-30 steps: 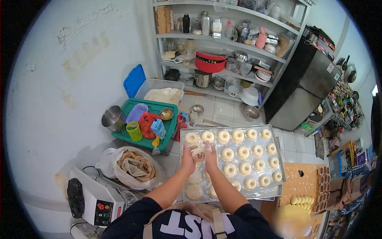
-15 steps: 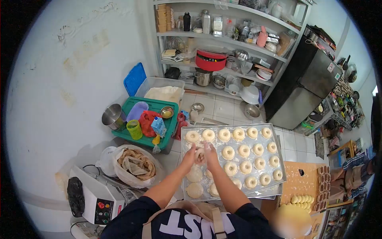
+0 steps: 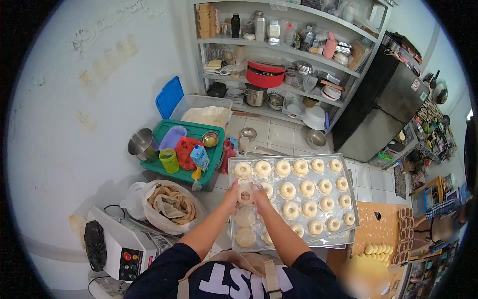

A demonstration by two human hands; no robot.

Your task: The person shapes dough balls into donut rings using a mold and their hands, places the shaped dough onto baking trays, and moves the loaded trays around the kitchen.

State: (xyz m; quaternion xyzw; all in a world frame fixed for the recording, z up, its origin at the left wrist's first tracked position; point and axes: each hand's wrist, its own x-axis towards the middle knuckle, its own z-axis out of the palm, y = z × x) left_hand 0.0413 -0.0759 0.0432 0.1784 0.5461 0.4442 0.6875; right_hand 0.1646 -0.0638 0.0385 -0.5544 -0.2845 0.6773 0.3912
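A ring of dough (image 3: pixel 245 188) with a widened hole is held between my two hands over the left side of a floured metal tray (image 3: pixel 323 237). My left hand (image 3: pixel 231 196) grips the ring's left edge, and my right hand (image 3: pixel 259 195) grips its right edge. Some fingertips are hidden beneath the dough. Just below my hands lie two flat dough rounds without holes, one (image 3: pixel 244 217) nearer and one (image 3: pixel 245 237) closer to my body. Rows of shaped dough rings (image 3: pixel 287 190) fill the rest of the tray.
Left of the tray, a green lid (image 3: pixel 164 130) carries a milk carton (image 3: pixel 199 157), a green cup and a metal bowl. A bag-lined bin (image 3: pixel 172 207) and a machine (image 3: pixel 130 256) stand nearer. At right, a person works beside a wooden table (image 3: pixel 371 224). Shelves (image 3: pixel 279 47) stand behind.
My hands have moved apart and slightly down, with the dough ring now flatter and its hole showing wider between them. The person at right has shifted an arm.
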